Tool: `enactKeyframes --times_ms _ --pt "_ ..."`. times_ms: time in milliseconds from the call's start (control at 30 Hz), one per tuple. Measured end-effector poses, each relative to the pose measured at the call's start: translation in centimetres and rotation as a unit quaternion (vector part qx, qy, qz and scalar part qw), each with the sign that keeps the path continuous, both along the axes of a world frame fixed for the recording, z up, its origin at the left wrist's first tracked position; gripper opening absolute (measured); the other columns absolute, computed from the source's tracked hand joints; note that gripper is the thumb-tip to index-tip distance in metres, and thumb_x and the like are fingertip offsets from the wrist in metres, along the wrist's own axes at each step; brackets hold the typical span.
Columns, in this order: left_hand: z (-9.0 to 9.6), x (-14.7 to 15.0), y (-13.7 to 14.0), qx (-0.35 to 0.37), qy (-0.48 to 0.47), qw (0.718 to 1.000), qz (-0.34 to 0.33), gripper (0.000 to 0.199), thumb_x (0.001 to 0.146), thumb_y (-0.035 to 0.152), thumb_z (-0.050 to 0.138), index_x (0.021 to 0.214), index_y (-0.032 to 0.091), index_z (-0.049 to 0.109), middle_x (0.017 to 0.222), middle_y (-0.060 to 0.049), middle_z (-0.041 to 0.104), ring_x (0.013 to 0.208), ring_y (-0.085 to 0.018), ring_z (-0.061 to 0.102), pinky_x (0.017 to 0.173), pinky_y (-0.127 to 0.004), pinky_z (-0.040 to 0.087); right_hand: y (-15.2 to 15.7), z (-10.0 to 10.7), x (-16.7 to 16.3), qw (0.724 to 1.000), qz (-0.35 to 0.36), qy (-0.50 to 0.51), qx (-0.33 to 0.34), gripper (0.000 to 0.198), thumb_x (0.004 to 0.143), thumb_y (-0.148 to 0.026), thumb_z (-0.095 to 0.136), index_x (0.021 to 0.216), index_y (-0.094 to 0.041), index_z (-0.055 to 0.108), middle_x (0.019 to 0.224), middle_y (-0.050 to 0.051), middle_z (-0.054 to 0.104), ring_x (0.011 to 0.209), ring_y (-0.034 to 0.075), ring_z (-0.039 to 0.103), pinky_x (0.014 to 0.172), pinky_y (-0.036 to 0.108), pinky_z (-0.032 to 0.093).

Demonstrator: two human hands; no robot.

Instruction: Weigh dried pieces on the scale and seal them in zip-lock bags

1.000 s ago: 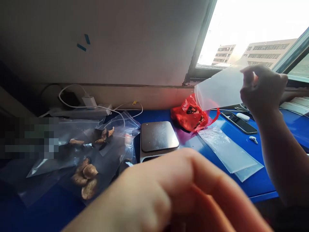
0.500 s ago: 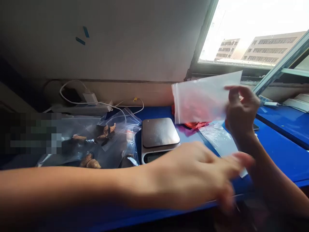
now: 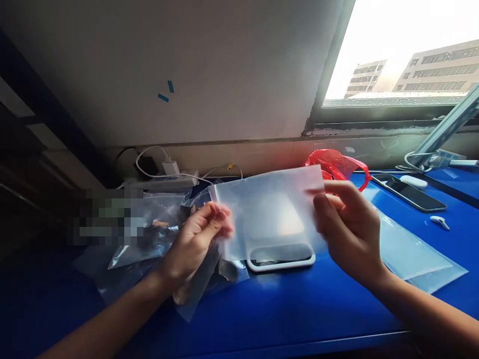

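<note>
A frosted zip-lock bag is stretched between my hands above a small digital scale. My right hand pinches the bag's right end between thumb and fingers. At the zip end, my left hand has its fingertips pressed together on the bag's edge, slightly blurred. Through the cloudy plastic the scale's metal plate shows faintly, while the front of the scale lies below the bag. The bag looks flat, with nothing visible in it. Behind my left hand lie clear bags with brown, dried-looking pieces inside.
A red plastic bag sits by the wall. More frosted bags lie right of my right hand, near a phone, a white case and an earbud. A power strip with cables runs along the back left.
My left hand has drawn back leftward from across the front and now grips the bag's zip end. My right hand has brought the bag lower and left, over the scale. The view has shifted.
</note>
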State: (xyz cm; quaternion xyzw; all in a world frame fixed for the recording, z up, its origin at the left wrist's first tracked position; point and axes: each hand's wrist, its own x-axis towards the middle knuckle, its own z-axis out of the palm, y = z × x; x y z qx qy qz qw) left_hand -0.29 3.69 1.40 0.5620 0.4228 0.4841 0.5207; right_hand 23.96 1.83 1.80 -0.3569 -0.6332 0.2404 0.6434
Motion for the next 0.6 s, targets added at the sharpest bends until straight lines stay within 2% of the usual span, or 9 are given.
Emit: enactKeyframes --times_ms 67,133,200,267,333,400,467,600 --pt "-0.1 -0.5 0.2 -0.002 0.003 1.000 0.009 0.032 0.081 0.050 0.071 0.090 0.020 0.060 0.062 0.006 0.051 0.054 -0.007 0.045 0.055 -0.017 0.039 0.1 -0.5 1.1 0.995 0.090 0.001 -0.031 0.032 0.097 -0.047 0.048 0.090 -0.020 0.063 0.055 -0.003 0.047 0.046 0.009 0.041 0.041 0.021 0.029" --pt "0.0 -0.7 0.2 -0.002 0.053 0.998 -0.030 0.033 0.084 0.052 0.065 0.092 0.020 0.061 0.054 0.008 0.044 0.048 -0.007 0.037 0.047 -0.017 0.031 0.5 -0.7 2.4 0.987 0.148 0.009 -0.069 0.049 0.098 -0.057 0.036 0.081 -0.019 0.063 0.054 -0.001 0.048 0.048 0.010 0.042 0.043 0.023 0.032" --pt "0.1 -0.4 -0.4 0.011 0.128 0.988 -0.089 0.034 0.087 0.053 0.060 0.089 0.019 0.063 0.055 0.006 0.044 0.049 -0.008 0.035 0.045 -0.018 0.027 0.9 -0.6 3.1 0.982 0.156 -0.021 -0.101 0.050 0.099 -0.055 0.035 0.078 -0.019 0.062 0.054 -0.001 0.047 0.049 0.011 0.043 0.046 0.023 0.033" --pt "0.0 0.4 -1.3 0.032 0.202 0.970 -0.129 0.034 0.089 0.051 0.057 0.085 0.018 0.065 0.061 0.004 0.048 0.053 -0.009 0.037 0.047 -0.020 0.027 0.9 -0.4 3.0 0.977 0.147 -0.112 -0.108 0.038 0.098 -0.045 0.043 0.080 -0.018 0.062 0.059 -0.001 0.050 0.052 0.010 0.044 0.048 0.023 0.034" --pt "-0.3 1.3 -2.3 0.042 0.248 0.955 -0.159 0.033 0.091 0.048 0.054 0.084 0.018 0.066 0.065 0.002 0.052 0.056 -0.010 0.040 0.050 -0.022 0.028 0.4 -0.4 2.2 0.957 0.162 -0.226 -0.077 0.023 0.093 -0.033 0.053 0.080 -0.016 0.062 0.062 -0.001 0.052 0.054 0.009 0.045 0.050 0.022 0.033" --pt "-0.7 1.9 -3.1 0.053 0.274 0.941 -0.192 0.032 0.092 0.045 0.051 0.087 0.018 0.067 0.065 0.002 0.055 0.057 -0.011 0.041 0.051 -0.023 0.029 -0.3 -0.7 1.1 0.933 0.197 -0.298 -0.028 0.012 0.086 -0.020 0.056 0.076 -0.016 0.059 0.062 -0.002 0.051 0.053 0.008 0.042 0.050 0.022 0.030" --pt "-1.0 2.0 -3.5 0.072 0.290 0.930 -0.214 0.030 0.093 0.042 0.051 0.089 0.018 0.067 0.065 0.002 0.057 0.057 -0.011 0.043 0.052 -0.023 0.031 -0.8 -1.1 0.2 0.920 0.226 -0.321 0.014 0.010 0.080 -0.012 0.054 0.071 -0.016 0.055 0.059 -0.003 0.048 0.053 0.007 0.038 0.050 0.022 0.027" --pt "-0.8 1.3 -3.1 0.094 0.319 0.921 -0.202 0.027 0.090 0.040 0.053 0.086 0.018 0.069 0.065 0.002 0.058 0.057 -0.011 0.045 0.053 -0.022 0.033 -0.8 -1.6 0.0 0.921 0.240 -0.303 0.052 0.014 0.073 -0.005 0.047 0.067 -0.017 0.047 0.058 -0.004 0.045 0.053 0.008 0.035 0.050 0.023 0.026"
